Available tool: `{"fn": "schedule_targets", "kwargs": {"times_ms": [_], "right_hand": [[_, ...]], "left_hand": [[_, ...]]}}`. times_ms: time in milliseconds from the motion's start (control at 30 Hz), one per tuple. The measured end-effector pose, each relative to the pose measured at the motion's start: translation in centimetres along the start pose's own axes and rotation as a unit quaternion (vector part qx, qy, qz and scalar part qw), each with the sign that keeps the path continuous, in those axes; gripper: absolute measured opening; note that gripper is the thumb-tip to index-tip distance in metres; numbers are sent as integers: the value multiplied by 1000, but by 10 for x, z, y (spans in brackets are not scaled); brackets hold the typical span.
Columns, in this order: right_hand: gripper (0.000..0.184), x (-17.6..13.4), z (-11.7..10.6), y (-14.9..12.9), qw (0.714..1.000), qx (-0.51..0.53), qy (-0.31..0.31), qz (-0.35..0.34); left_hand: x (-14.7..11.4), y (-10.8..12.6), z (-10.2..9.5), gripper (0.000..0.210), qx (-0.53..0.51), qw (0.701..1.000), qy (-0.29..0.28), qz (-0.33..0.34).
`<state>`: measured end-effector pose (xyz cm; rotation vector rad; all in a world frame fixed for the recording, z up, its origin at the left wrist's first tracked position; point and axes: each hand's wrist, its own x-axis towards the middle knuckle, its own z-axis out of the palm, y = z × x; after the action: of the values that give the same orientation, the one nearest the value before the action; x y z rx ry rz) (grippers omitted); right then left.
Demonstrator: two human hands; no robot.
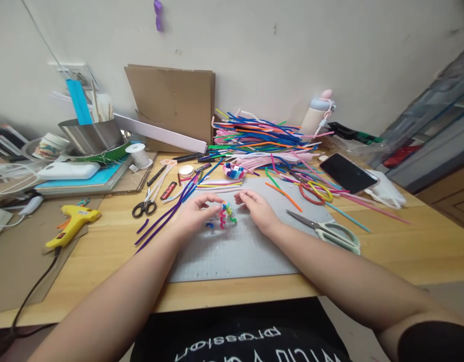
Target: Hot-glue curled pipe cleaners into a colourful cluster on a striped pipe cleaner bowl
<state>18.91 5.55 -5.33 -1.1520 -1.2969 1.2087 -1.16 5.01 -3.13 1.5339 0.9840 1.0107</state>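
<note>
Over the grey cutting mat (232, 261), my left hand (194, 215) pinches a small bundle of curled pipe cleaners (223, 217) at its top. Pink, green, yellow and blue coils hang down from the fingertips. My right hand (256, 210) is close by on the right, its thumb and fingers pressed together. Whatever lies between those fingertips, if anything, is too small to make out. Beyond both hands, a striped coil of pipe cleaners (234, 171) rests near the mat's far edge.
A large pile of pipe cleaners (262, 138) lies at the back. Green-handled scissors (337, 234) rest right of the mat, black-handled scissors (145, 207) left of it. Further left is a yellow glue gun (73, 226) with its cord. A phone (348, 173) lies at the right.
</note>
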Motion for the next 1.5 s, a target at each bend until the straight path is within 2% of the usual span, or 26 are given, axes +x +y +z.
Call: {"fn": "schedule_targets", "kwargs": {"times_ms": [267, 533, 600, 700, 800, 933, 1033, 1167, 1233, 1300, 1400, 1500], "right_hand": [[33, -6, 6, -1, 1000, -5, -16, -14], [35, -2, 4, 5, 1000, 5, -4, -10], [36, -1, 4, 5, 1000, 10, -1, -6], [38, 0, 3, 6, 1000, 18, 4, -1], [38, 2, 2, 7, 1000, 21, 10, 9], [36, 5, 1, 7, 999, 1, 13, 32], [34, 8, -6, -1, 997, -50, 2, 58], [26, 6, -32, -25, 975, -178, -74, 109], [27, -1, -49, -39, 946, -245, -158, 141], [29, -13, -61, -52, 903, -292, -259, 181], [34, -30, -62, -61, 840, -332, -367, 221], [39, -40, -47, -59, 823, -346, -394, 219]], "left_hand": [[-3, -1, 5, 26, 63, 998, 22, 8], [-5, 3, -7, 32, 103, 994, 17, 39], [-8, 8, -6, 31, 120, 991, -3, 56], [-16, 17, 1, 31, 146, 984, -61, 79], [-23, 22, 9, 41, 175, 973, -119, 87], [-26, 17, 10, 59, 227, 959, -147, 86], [-24, 13, 7, 54, 259, 948, -168, 78], [-23, 11, 8, 40, 266, 940, -202, 65], [-23, 10, 10, 27, 262, 940, -210, 55], [-23, 8, 13, 16, 257, 943, -207, 42], [-22, 4, 15, 16, 248, 950, -187, 23], [-21, 2, 15, 18, 237, 959, -155, 13]]}}
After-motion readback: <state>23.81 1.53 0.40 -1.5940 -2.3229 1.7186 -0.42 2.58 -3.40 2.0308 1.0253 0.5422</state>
